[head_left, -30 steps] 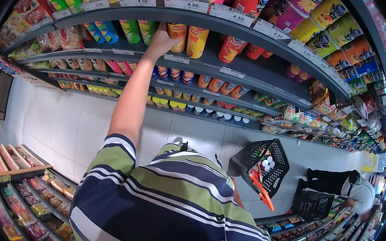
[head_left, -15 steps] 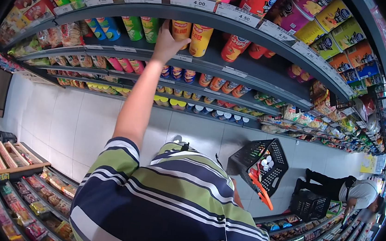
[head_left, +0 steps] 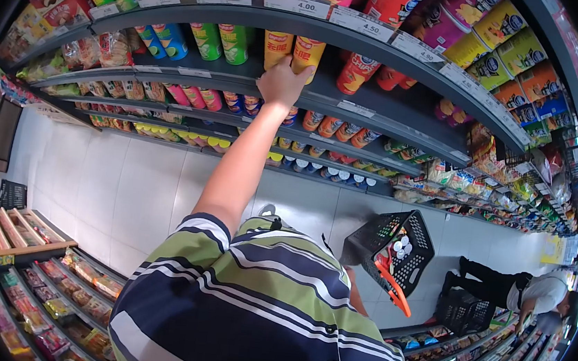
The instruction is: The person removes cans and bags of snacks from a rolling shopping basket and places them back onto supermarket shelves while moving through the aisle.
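My left arm stretches up to a shelf, and my left hand (head_left: 284, 85) is at the lower front of two yellow chip cans. Its fingers reach into the gap between them and its thumb lies across the right yellow chip can (head_left: 310, 52), so the hand is closed round that can. Close on its left stands the other yellow chip can (head_left: 277, 46). Green chip cans (head_left: 232, 43) are further left, and a red chip can (head_left: 353, 73) is to the right. Of my right arm only a bit of forearm (head_left: 356, 295) shows beside my shirt; the hand is hidden.
A black shopping basket (head_left: 423, 234) with an orange handle (head_left: 393, 288) and several goods stands on the floor to my right. Beyond it a person (head_left: 535, 295) bends beside another black basket (head_left: 463, 312). Price-tagged shelf edges (head_left: 299, 5) curve above my hand. Low snack racks (head_left: 69, 298) are behind me.
My left hand has moved right and a little down, from round the left yellow chip can to the right one. The cans still stand on the shelf.
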{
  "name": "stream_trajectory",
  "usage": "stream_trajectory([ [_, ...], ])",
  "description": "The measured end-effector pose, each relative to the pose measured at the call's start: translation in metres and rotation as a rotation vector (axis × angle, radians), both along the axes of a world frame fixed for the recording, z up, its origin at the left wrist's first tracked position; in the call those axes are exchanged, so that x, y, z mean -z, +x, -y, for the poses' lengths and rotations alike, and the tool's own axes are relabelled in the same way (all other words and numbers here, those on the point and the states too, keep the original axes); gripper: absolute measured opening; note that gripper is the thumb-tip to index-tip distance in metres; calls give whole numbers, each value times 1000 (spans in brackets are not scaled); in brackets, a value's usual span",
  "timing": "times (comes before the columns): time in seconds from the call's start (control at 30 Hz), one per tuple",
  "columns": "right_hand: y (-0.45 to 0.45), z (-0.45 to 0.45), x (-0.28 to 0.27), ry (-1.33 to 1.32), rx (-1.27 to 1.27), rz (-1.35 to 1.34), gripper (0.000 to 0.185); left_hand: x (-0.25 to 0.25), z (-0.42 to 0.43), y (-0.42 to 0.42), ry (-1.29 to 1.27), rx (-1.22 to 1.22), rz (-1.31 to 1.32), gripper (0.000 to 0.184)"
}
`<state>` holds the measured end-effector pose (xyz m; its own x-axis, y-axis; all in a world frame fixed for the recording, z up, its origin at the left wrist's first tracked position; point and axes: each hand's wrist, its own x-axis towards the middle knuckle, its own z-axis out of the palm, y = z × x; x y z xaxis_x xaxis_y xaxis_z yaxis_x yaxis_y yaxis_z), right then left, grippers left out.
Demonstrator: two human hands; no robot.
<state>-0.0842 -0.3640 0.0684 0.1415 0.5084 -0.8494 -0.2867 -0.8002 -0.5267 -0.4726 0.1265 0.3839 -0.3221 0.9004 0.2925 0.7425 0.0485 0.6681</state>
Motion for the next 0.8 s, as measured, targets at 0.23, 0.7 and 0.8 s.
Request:
stream_trajectory([
  [0.23,-11,16,3,10,-8,81,15,-11,3,12,-20,-73,-2,60],
  [0.7,-18,37,25,-47,-102,289,16,-6,5,16,-54,-91,-50,68],
  [0.8,-16,39,27,-49,-128,328,17,-5,19,21,35,-85,-19,55],
])
